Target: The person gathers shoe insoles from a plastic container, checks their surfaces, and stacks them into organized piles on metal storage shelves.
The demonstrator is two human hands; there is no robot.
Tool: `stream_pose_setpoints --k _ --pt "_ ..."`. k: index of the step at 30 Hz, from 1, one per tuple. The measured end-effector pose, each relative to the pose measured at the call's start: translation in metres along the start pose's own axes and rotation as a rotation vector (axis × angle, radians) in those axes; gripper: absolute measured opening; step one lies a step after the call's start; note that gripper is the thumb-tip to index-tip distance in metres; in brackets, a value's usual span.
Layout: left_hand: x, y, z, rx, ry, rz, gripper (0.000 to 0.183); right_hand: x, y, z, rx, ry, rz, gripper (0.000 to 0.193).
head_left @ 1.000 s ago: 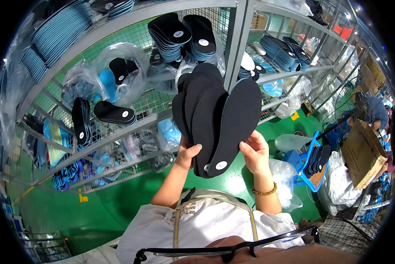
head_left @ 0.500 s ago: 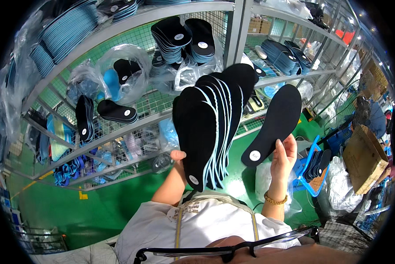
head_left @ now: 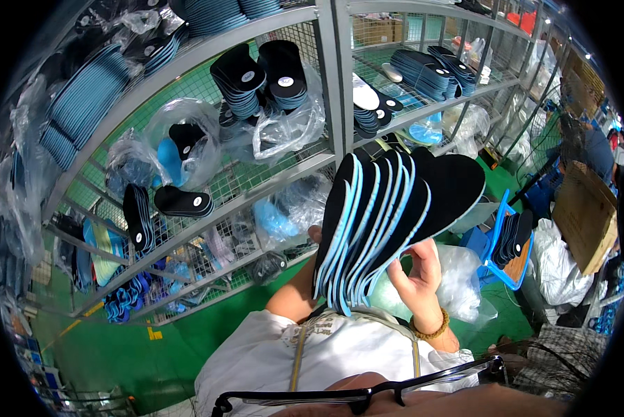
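A fanned bundle of black shoe insoles (head_left: 374, 222) with pale blue undersides stands upright before my chest. My left hand (head_left: 314, 234) supports it from the left and behind; the bundle hides most of its fingers, and only a thumb tip shows. At the right side of the bundle, my right hand (head_left: 421, 273) is closed with thumb and fingertips at the edges of the insoles. The rightmost insole (head_left: 454, 187) leans outward over that hand, its broad end to the upper right.
A grey metal rack (head_left: 337, 83) with mesh shelves carries insole stacks (head_left: 239, 80) and plastic bags (head_left: 187, 132). To the right are a blue stool (head_left: 510, 274) bearing more insoles, a cardboard box (head_left: 584, 215) and white bags (head_left: 555, 260). The floor (head_left: 180, 354) is green.
The single insole in my right hand has come in against the bundle. The bundle has tilted and shifted right, its blue edges now facing me. The view has turned slightly.
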State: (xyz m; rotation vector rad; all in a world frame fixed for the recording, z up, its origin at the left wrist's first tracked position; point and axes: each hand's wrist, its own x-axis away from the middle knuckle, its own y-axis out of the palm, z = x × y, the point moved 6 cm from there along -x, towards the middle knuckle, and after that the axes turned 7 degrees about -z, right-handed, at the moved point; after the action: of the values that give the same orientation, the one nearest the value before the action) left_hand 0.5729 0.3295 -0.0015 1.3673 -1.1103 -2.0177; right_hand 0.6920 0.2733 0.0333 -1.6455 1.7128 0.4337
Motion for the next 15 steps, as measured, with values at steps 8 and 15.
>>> stream_pose_setpoints --k 8,15 --pt "-0.009 -0.009 -0.026 -0.084 -0.237 0.014 0.077 0.012 -0.047 -0.027 0.16 -0.264 0.339 0.036" --pt "-0.009 -0.011 -0.041 -0.463 -0.437 0.041 0.077 -0.005 -0.047 -0.035 0.261 -0.071 0.27 0.037"
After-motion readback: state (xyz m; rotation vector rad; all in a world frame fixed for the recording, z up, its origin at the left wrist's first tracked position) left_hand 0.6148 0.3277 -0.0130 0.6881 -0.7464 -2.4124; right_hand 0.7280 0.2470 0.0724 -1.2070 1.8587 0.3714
